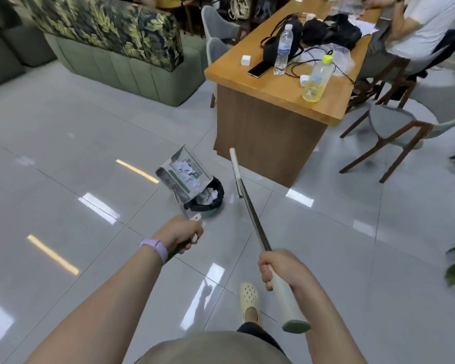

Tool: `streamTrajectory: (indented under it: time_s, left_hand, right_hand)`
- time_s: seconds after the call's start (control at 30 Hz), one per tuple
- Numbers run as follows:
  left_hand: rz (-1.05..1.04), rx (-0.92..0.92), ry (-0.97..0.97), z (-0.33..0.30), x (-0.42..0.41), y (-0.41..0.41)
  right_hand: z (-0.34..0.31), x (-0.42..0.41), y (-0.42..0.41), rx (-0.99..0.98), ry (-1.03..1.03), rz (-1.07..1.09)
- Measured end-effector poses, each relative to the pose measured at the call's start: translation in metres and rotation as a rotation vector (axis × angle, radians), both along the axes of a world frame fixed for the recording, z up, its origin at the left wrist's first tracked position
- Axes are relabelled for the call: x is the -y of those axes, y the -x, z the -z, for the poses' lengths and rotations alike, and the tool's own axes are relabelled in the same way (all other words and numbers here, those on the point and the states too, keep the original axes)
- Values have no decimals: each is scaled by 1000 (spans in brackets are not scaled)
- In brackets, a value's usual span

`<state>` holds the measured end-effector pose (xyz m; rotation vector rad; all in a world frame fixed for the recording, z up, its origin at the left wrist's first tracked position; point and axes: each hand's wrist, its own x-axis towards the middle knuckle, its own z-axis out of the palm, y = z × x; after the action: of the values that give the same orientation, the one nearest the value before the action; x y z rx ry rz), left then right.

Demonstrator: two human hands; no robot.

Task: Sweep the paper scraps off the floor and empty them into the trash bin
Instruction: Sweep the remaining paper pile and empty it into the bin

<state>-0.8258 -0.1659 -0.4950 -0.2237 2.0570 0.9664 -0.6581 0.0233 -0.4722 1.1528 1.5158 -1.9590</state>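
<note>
We see bare forearms, a lilac rubber wristband (pixel 155 248) on the left wrist, a khaki-grey top (pixel 210 348), dark shorts (pixel 258 332) — and one cream perforated rubber clog (pixel 249 298).

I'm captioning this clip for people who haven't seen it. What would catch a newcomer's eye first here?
At centre, the clear plastic dustpan full of white paper scraps tips over the small black-lined trash bin, its handle gripped by the left hand. The right hand grips the long metal broom handle. Behind stands a cluttered wooden table.
</note>
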Motion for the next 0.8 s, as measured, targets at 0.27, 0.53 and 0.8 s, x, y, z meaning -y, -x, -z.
streamTrajectory:
  time_s: [0.27, 0.53, 0.8]
  left_hand:
    - [204, -23, 304, 10, -80, 21]
    - [385, -102, 592, 20, -113, 10]
    - [542, -235, 774, 28, -113, -10]
  right_hand:
    - [17, -109, 91, 61, 95, -112]
    - [32, -146, 126, 112, 175, -120]
    - [26, -146, 118, 65, 49, -194]
